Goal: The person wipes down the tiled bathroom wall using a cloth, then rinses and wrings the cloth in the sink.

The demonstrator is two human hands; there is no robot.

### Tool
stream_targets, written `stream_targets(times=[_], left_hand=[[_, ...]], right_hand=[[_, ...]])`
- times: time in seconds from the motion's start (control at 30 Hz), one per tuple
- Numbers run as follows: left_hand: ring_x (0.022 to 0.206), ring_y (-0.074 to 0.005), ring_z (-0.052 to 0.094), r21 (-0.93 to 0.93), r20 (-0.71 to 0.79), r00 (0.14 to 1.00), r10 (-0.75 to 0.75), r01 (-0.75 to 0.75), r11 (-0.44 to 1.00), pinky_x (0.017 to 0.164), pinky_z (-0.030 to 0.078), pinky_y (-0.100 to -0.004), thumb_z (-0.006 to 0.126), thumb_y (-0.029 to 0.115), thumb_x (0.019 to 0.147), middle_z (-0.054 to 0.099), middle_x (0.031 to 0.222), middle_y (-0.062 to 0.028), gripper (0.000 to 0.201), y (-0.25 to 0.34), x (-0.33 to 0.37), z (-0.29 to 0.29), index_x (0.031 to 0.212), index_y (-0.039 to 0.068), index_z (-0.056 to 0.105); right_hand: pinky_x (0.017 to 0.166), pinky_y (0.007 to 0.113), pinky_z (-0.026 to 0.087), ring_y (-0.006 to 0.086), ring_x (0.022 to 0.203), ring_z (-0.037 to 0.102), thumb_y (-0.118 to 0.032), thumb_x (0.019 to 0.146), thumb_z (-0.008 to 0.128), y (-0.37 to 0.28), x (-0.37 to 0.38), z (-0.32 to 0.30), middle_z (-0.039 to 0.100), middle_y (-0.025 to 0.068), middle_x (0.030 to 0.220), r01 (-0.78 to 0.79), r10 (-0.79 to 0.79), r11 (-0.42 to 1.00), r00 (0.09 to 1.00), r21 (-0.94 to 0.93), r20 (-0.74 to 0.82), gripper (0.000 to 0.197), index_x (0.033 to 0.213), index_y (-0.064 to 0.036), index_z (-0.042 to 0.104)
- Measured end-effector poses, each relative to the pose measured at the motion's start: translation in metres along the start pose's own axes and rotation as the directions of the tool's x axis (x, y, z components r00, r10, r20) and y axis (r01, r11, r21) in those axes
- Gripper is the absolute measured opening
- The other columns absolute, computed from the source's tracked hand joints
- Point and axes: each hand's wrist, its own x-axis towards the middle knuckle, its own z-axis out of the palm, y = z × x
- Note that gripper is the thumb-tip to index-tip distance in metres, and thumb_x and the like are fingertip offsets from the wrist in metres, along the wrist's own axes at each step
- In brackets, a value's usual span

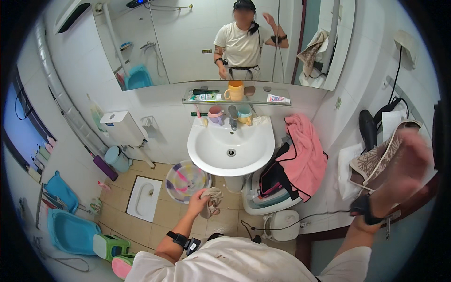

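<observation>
My left hand (199,202) is closed on a crumpled greyish-beige cloth (214,199), held in front of me below the washbasin (206,162). Its exact kind does not show. Beyond that cloth a patterned plastic tub (176,190) stands on the tiled floor. My right hand (411,162) is raised at the far right, smeared by motion, so its fingers are unclear. It overlaps a brown-and-cream patterned towel (371,164) hanging by the wall; in this view I cannot tell whether they touch.
A pink towel (307,155) and dark clothes lie over a tub-shaped machine (268,204) right of the basin. A hair dryer (368,129) hangs at right. A squat toilet (144,198), blue tub (73,232) and stools (110,246) are at left. Cups stand on the shelf (256,96).
</observation>
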Motion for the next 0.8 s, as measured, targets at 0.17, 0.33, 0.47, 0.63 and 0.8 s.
stream_targets(times=[0.17, 0.33, 0.47, 0.63, 0.8], left_hand=[[0.073, -0.0098, 0.052, 0.001, -0.032, 0.999, -0.026, 0.026, 1.0, 0.068, 0.041, -0.0231, 0.053, 0.006, 0.072, 0.058, 0.081, -0.0015, 0.027, -0.02, 0.0, -0.01, 0.098, 0.001, 0.056], [0.077, -0.0096, 0.05, -0.006, -0.038, 0.999, -0.029, 0.028, 1.0, 0.071, 0.04, -0.0235, 0.052, 0.006, 0.075, 0.056, 0.085, -0.0006, 0.023, -0.011, 0.014, -0.019, 0.098, 0.003, 0.055], [0.076, -0.0097, 0.051, 0.001, -0.048, 0.999, 0.011, -0.011, 1.0, 0.07, 0.041, -0.0232, 0.055, 0.009, 0.074, 0.059, 0.084, -0.0024, 0.025, -0.021, 0.04, -0.022, 0.098, 0.002, 0.056], [0.079, -0.0087, 0.05, -0.055, 0.039, 0.998, -0.045, 0.047, 0.997, 0.071, 0.04, -0.0223, 0.054, 0.008, 0.076, 0.057, 0.088, -0.0016, 0.024, -0.014, 0.09, -0.02, 0.099, 0.001, 0.054], [0.078, -0.0098, 0.052, -0.055, 0.128, 0.992, 0.021, -0.014, 0.998, 0.071, 0.041, -0.0226, 0.054, 0.008, 0.078, 0.057, 0.088, -0.0031, 0.023, -0.011, 0.156, -0.021, 0.1, 0.0, 0.054]], right_hand=[[0.082, 0.033, 0.04, 0.0274, 0.092, 0.053, -0.016, 0.074, 0.057, 0.071, -0.17, 0.059, 0.056, 0.0147, 0.097, -0.479, 0.711, 0.693, 0.578, -0.539, 0.4, 0.031, 0.1, 0.0005, 0.053], [0.072, 0.031, 0.045, 0.0225, 0.077, 0.058, -0.019, 0.077, 0.056, 0.064, -0.274, 0.113, 0.061, 0.0109, 0.089, -0.828, 0.863, 0.381, 0.159, -0.411, 0.48, 0.028, 0.1, -0.0036, 0.055], [0.069, 0.031, 0.045, 0.0245, 0.075, 0.058, -0.022, 0.077, 0.056, 0.061, -0.317, 0.164, 0.06, 0.0118, 0.088, -0.877, 0.794, 0.351, 0.094, -0.327, 0.6, 0.03, 0.1, -0.0024, 0.054], [0.069, 0.032, 0.045, 0.0255, 0.077, 0.058, -0.025, 0.078, 0.055, 0.061, -0.344, 0.198, 0.061, 0.0107, 0.087, -0.816, 0.572, 0.413, -0.113, -0.404, 0.812, 0.03, 0.102, -0.0058, 0.054], [0.069, 0.034, 0.045, 0.0251, 0.079, 0.058, -0.028, 0.078, 0.054, 0.074, -0.343, 0.221, 0.061, 0.0093, 0.086, -0.735, 0.74, 0.357, -0.154, -0.576, 0.655, 0.028, 0.099, -0.0103, 0.056]])
